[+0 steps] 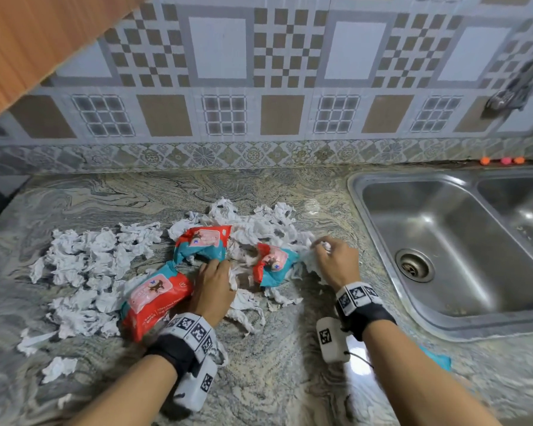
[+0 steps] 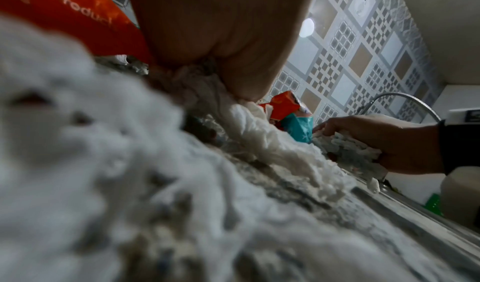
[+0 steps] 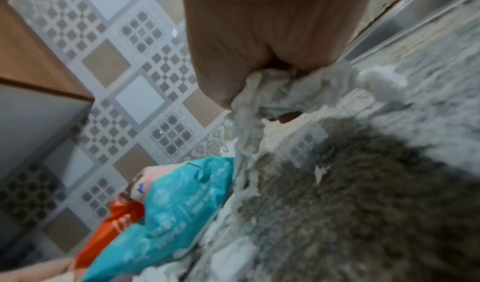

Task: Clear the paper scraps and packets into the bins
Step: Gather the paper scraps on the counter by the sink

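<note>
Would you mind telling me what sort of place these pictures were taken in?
Most likely a home kitchen. A double-bowl steel sink is set into a marbled stone counter, a tap comes out of the patterned tiled wall above it, and a wooden cupboard hangs at upper left.

Marbled counter [image 1: 274, 373]: scraps [image 1: 83, 265], perhaps three packets [image 1: 156, 298].

Bare forearms, no sleeves; black band on each wrist, left band [image 1: 179, 348], right band [image 1: 366, 318], both ringed with white blocks of black square codes; white camera box [image 1: 331, 339] with code hangs under each, thin black cord on right
</note>
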